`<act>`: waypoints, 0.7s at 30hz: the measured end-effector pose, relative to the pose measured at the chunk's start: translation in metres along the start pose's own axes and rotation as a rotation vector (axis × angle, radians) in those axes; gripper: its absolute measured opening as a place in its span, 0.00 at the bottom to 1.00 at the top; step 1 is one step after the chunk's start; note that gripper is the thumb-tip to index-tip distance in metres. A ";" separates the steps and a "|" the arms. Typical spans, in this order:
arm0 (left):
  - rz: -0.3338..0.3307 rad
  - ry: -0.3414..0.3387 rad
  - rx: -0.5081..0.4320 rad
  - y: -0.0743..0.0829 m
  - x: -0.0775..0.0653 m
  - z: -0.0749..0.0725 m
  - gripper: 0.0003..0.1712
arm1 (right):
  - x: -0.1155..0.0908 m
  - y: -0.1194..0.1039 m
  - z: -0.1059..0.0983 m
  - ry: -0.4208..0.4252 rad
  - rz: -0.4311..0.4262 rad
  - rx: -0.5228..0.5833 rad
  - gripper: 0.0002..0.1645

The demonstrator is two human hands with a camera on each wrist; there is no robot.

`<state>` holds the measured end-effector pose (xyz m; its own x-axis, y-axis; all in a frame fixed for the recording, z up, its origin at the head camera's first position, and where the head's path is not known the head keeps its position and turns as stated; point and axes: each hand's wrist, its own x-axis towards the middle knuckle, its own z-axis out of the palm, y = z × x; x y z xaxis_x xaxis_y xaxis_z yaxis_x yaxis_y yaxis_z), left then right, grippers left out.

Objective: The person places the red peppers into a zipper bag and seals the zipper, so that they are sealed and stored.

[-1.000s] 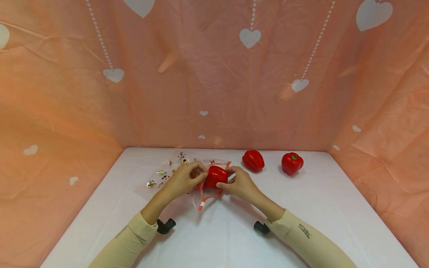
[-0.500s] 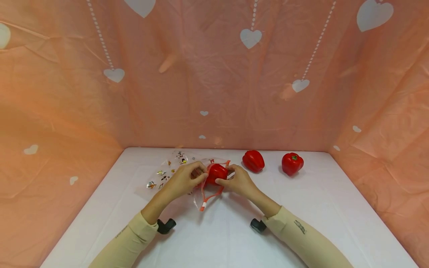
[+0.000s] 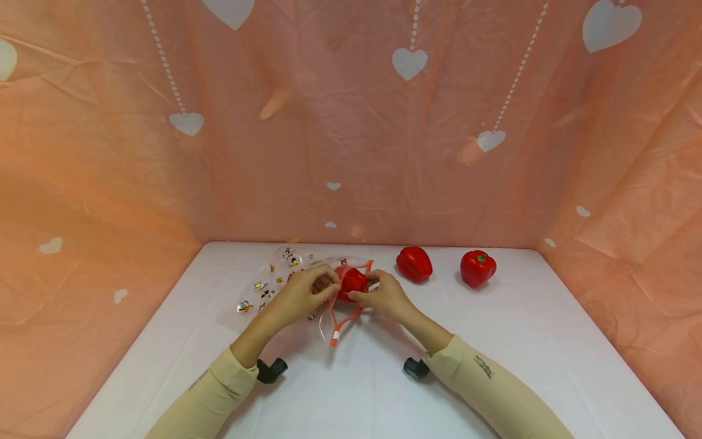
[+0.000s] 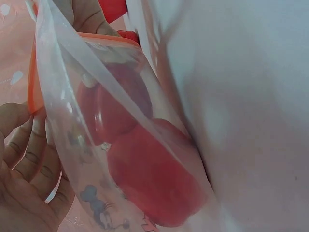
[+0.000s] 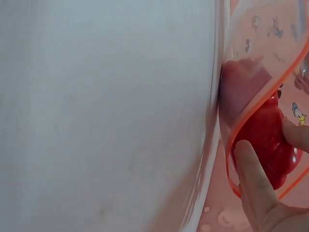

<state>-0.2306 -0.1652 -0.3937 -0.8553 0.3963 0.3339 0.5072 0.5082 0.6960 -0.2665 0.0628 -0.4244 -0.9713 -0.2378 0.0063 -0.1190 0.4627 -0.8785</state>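
Head view: the left hand (image 3: 308, 290) pinches the orange rim (image 3: 352, 316) of a clear printed bag (image 3: 276, 280) on the tabletop (image 3: 351, 390), while the right hand's (image 3: 390, 297) fingers are clamped on a red pepper (image 3: 354, 281) at its mouth; a tipped pepper (image 3: 414, 264) and an upright pepper (image 3: 478, 269) sit farther right. Left wrist view: the bagged pepper (image 4: 157, 176) lies against the held one. Right wrist view: thumb and finger straddle the held pepper, within the rim.

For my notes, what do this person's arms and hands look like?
The left hand and right hand wear no gloves. The left sleeve and right sleeve are pale beige, ending in wide cuffs short of the hands. Each bears small dark markings, too small to read. A stubby black piece shows beside each cuff.
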 end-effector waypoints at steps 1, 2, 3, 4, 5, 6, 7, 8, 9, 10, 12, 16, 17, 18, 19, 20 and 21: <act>0.001 0.001 0.001 0.000 0.000 0.000 0.04 | 0.000 0.000 0.000 -0.007 0.004 0.010 0.40; 0.001 0.001 0.002 0.000 0.000 0.000 0.04 | 0.000 -0.001 0.001 -0.009 0.003 0.011 0.39; 0.002 0.002 0.003 0.001 0.000 -0.001 0.04 | 0.000 -0.001 0.001 -0.010 0.002 0.013 0.39; 0.001 0.001 0.001 0.001 -0.001 -0.001 0.04 | -0.001 -0.002 0.001 -0.010 0.001 0.012 0.38; 0.000 0.000 -0.001 0.001 -0.001 -0.001 0.04 | -0.001 -0.002 0.002 -0.008 -0.001 0.008 0.37; -0.001 -0.001 -0.004 0.001 -0.001 -0.001 0.04 | -0.001 -0.003 0.002 -0.004 -0.004 0.004 0.37; -0.003 -0.001 -0.007 0.002 -0.001 -0.001 0.04 | -0.001 -0.003 0.003 -0.003 -0.005 0.009 0.36; -0.004 -0.002 -0.008 0.002 -0.001 -0.001 0.04 | -0.001 -0.003 0.003 -0.001 -0.011 0.006 0.35; -0.006 -0.001 -0.009 0.002 -0.001 -0.001 0.04 | -0.001 -0.003 0.003 -0.003 -0.012 0.013 0.34; -0.008 -0.002 -0.010 0.002 -0.001 -0.001 0.04 | 0.000 -0.002 0.004 -0.005 -0.013 0.019 0.34; -0.009 -0.001 -0.010 0.002 -0.001 -0.001 0.04 | 0.000 -0.002 0.004 -0.014 -0.011 0.046 0.33; -0.004 0.002 0.001 0.002 -0.001 -0.001 0.04 | -0.001 -0.001 0.005 -0.027 -0.020 0.071 0.29; 0.001 0.002 0.004 0.001 -0.001 -0.001 0.04 | -0.001 -0.001 0.005 -0.030 -0.031 0.077 0.26; 0.008 0.002 0.007 0.001 -0.001 -0.001 0.04 | -0.001 -0.001 0.006 -0.032 -0.041 0.077 0.24; 0.014 0.002 0.009 0.000 -0.001 -0.001 0.04 | -0.001 -0.001 0.006 -0.036 -0.053 0.072 0.21; 0.017 0.001 0.011 0.000 -0.001 -0.001 0.04 | 0.000 -0.001 0.006 -0.043 -0.054 0.078 0.19; 0.019 -0.002 0.013 0.000 -0.001 -0.002 0.04 | 0.000 -0.001 0.006 -0.053 -0.055 0.089 0.17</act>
<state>-0.2298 -0.1672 -0.3931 -0.8452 0.4073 0.3461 0.5249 0.5102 0.6813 -0.2646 0.0571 -0.4261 -0.9512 -0.3069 0.0321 -0.1506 0.3711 -0.9163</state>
